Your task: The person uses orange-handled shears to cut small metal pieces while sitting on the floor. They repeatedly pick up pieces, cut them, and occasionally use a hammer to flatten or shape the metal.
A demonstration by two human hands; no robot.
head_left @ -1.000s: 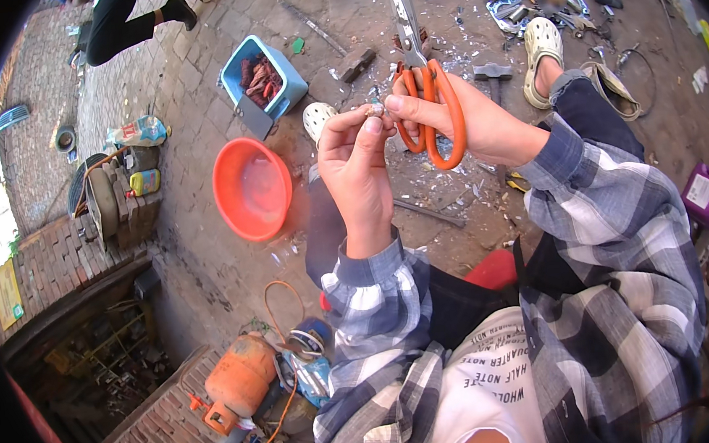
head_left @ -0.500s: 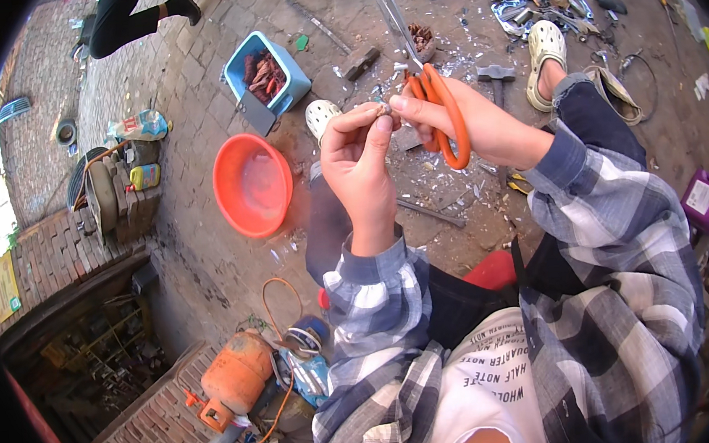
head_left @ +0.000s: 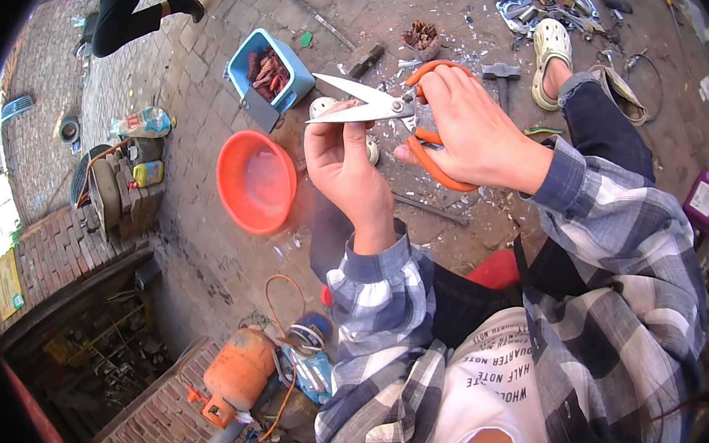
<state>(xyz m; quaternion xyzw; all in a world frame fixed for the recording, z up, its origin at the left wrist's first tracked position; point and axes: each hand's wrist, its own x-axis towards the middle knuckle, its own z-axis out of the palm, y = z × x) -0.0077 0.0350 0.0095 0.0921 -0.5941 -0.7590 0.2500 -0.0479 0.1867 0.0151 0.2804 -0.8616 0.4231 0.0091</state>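
Note:
My right hand [head_left: 481, 130] grips a pair of scissors [head_left: 397, 108] by its orange handles. The silver blades are spread apart and point left, toward the fingertips of my left hand [head_left: 351, 167]. One blade lies across those fingers. My left thumb and fingers are pinched together, and what is between them is hidden behind the blades. Beyond my left hand stands a light-blue tub [head_left: 295, 76] holding dark reddish-brown pieces. To the left of it sits an orange-red basin [head_left: 257, 182], with hardly anything visible inside.
Two hammers, one by the tub [head_left: 366, 58] and one farther right [head_left: 500, 71], lie on the paving among white scraps. A bowl of brown bits [head_left: 421, 38] stands between them. Metal parts [head_left: 550, 2] crowd the far right. An orange gas cylinder [head_left: 238, 360] is near left.
My right fingers have left the small thing pinched in my left hand. The scissors have swung from pointing away to pointing left, and their blades have spread apart at my left fingertips.

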